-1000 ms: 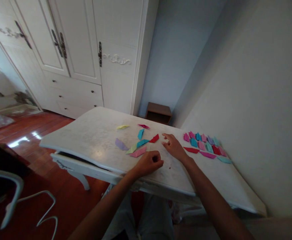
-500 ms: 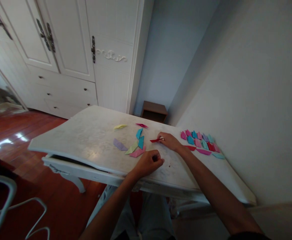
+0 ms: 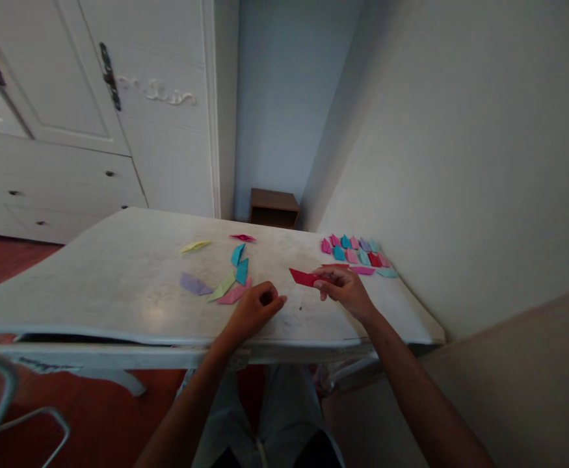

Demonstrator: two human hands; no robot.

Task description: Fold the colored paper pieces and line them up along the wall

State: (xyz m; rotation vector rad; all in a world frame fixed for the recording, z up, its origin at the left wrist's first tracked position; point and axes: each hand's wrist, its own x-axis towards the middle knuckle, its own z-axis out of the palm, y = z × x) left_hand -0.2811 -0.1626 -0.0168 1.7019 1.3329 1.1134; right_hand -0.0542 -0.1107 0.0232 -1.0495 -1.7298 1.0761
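Head view: R hand point(image 3: 346, 292), fingers clamped on a flat, red folded-paper piece point(image 3: 302, 278) over white, marbled tabletop point(image 3: 128, 273); L hand point(image 3: 253, 307), fingers curled together, nr tabletop's front edge. Paper's prob. v. light, crushable; best pinched gently along folded edge.

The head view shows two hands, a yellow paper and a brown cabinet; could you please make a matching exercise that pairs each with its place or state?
Things:
1. Right hand
2. Left hand
3. Yellow paper
4. Brown cabinet

Places or states:
A. Folded, lying on the white table
B. Beyond the table's far edge
C. Gripping a red folded paper
D. Fingers loosely curled, near the table's front edge

Right pairs: 1-C, 2-D, 3-A, 4-B.
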